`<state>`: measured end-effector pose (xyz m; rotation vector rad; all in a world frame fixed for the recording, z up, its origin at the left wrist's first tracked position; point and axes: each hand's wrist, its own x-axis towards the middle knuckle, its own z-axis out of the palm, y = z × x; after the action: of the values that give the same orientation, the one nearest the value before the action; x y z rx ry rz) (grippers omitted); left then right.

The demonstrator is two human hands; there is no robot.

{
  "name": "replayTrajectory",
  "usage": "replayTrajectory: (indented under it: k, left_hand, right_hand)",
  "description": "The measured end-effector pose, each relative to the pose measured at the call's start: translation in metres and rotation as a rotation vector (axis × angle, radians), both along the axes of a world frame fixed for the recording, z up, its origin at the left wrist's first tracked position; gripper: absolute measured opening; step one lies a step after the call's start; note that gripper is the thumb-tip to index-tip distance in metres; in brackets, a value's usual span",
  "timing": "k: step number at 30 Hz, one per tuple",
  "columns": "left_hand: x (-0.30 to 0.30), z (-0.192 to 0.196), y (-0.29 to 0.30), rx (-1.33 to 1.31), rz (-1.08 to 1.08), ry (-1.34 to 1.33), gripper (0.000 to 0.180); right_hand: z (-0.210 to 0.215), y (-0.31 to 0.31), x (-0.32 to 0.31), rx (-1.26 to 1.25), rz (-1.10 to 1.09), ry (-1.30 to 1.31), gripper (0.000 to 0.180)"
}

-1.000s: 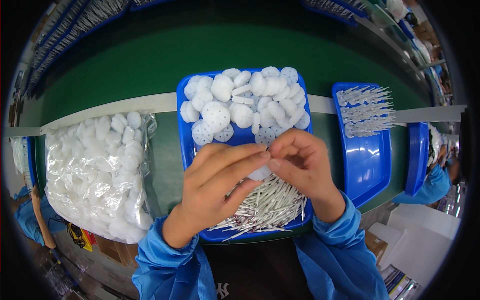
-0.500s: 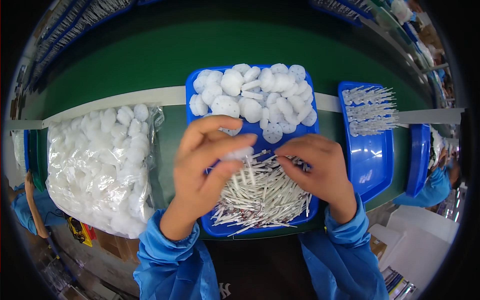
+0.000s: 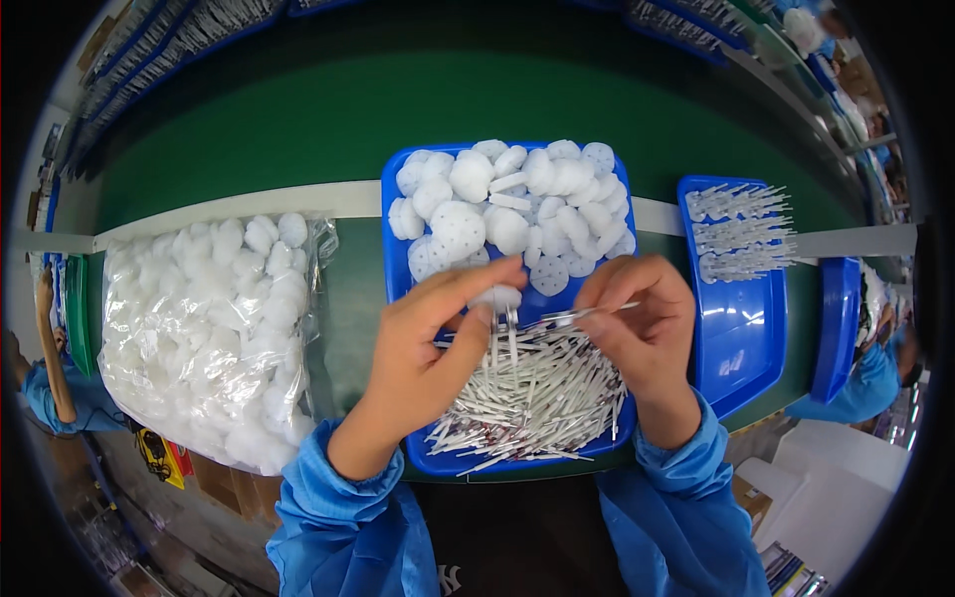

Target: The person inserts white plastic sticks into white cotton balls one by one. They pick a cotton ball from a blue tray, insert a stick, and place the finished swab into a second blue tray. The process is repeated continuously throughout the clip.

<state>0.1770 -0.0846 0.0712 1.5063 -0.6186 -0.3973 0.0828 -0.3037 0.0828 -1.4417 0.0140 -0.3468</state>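
Note:
My left hand [image 3: 423,348] pinches a white round pad [image 3: 496,298] between thumb and fingers. A few thin pale sticks [image 3: 511,338] hang down from that pad. Just to the right, the fingertips of my right hand [image 3: 647,323] are closed on a thin stick [image 3: 563,317] that points toward the pad; whether it is one stick or more I cannot tell. Both hands hover over a blue tray [image 3: 396,274]. Its near half bears a heap of loose thin sticks [image 3: 532,398], its far half a pile of white dotted pads [image 3: 572,209].
On the left lies a clear plastic bag [image 3: 209,338] full of white pads. At right, a second blue tray [image 3: 738,343] carries rows of pads with sticks in them [image 3: 738,234]. A green work surface [image 3: 348,109] stretches behind. Other people's blue sleeves [image 3: 856,388] show at the edges.
My right hand has risen off the stick heap with a thin stick in its fingertips. My left hand, still with the pad, has shifted slightly right toward it.

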Motion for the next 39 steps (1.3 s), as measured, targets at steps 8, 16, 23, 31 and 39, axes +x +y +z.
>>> replayTrajectory:
  k: [8,16,23,31,39]
  left_hand:
    - [-0.010,0.001,-0.002,-0.127,0.063,0.176,0.039]
    - [-0.002,-0.003,0.001,0.005,0.091,-0.072,0.037]
    - [-0.003,0.008,-0.003,0.241,0.131,-0.428,0.045]
    - [-0.007,0.008,-0.010,0.313,0.134,-0.647,0.043]
    - [-0.021,0.014,-0.008,0.380,0.164,-0.506,0.040]
  right_hand:
    - [0.000,0.010,0.002,-0.642,-0.100,-0.015,0.023]
    - [0.000,0.011,-0.004,-0.643,-0.093,0.064,0.023]
    - [0.003,0.014,0.002,-0.617,-0.079,0.218,0.018]
    - [-0.012,0.016,0.005,-0.773,-0.171,0.038,0.017]
    - [-0.005,0.016,0.008,-0.937,-0.182,-0.106,0.019]
